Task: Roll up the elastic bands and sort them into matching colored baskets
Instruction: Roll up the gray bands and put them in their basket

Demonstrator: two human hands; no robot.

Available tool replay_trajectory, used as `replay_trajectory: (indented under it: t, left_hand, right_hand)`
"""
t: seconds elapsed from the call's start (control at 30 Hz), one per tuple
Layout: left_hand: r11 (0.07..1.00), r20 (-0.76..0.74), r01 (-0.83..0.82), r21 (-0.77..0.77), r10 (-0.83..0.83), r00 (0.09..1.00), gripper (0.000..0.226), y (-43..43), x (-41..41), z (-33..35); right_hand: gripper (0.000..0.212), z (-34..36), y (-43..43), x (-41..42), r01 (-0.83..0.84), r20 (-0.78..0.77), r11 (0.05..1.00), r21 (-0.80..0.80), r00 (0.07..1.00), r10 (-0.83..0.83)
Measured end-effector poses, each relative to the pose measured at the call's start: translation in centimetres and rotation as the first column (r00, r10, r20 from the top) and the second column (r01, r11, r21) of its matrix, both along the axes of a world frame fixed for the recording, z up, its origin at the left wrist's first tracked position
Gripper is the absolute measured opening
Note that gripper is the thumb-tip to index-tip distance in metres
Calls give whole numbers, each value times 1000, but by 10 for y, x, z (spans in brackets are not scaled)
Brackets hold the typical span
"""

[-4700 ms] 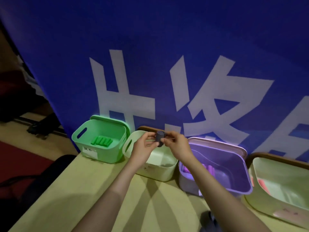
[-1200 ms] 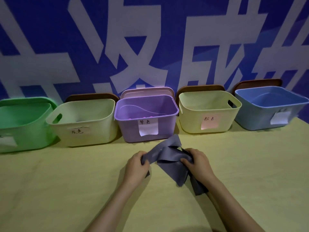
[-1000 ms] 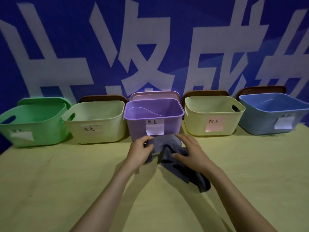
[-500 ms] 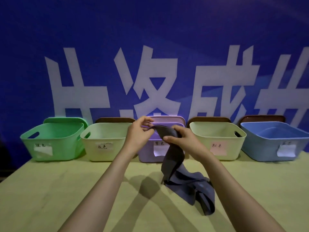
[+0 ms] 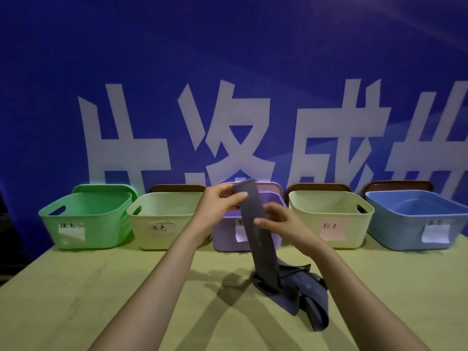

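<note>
Both hands pinched the band (image 5: 263, 249): left hand (image 5: 217, 206) at its top end, right hand (image 5: 281, 221) just below, the rest hanging under the fingers (image 5: 240, 196) onto the table (image 5: 76, 287). Rolling seemed next, needing a tight first tuck.

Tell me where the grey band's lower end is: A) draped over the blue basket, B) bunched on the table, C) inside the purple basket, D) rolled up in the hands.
B: left hand and right hand hold the band up, and its lower end lies bunched on the table.
</note>
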State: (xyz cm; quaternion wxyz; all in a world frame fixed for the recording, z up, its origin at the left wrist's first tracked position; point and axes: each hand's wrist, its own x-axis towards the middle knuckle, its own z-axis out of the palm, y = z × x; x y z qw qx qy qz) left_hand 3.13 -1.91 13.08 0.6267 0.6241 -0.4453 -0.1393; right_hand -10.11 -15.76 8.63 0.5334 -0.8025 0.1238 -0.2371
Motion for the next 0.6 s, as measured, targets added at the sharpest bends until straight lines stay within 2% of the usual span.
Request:
replay_trajectory:
  t: [0.1,0.2,0.27,0.37,0.5,0.6]
  left_hand:
    - [999,10,5,-40,-4,1000,16,-3,-8,-2]
    - [998,57,-2,-55,5,998,15,-3,-11,-1]
    - [996,20,-11,-94,13,1000,9,-2,-12,2]
    - [993,-44,14,-118,-19,999,7,1,-15,6]
    - [972,-40,211,106,-208,977,15,5,-18,-7]
    - [944,-126,259,204,-236,963,12,5,-18,-37]
  right_hand:
    - [29,23,9,-1,39,217,999,27,975,-44]
    - [16,47,14,-4,69,242,996,-56,969,-54]
    - [7,58,16,-4,84,251,993,-85,966,-60]
    - [8,68,20,-2,89,309,995,-41,948,-72]
    - [13,71,19,1,58,379,995,86,921,-86]
    - [9,63,16,6,126,294,989,73,945,-142]
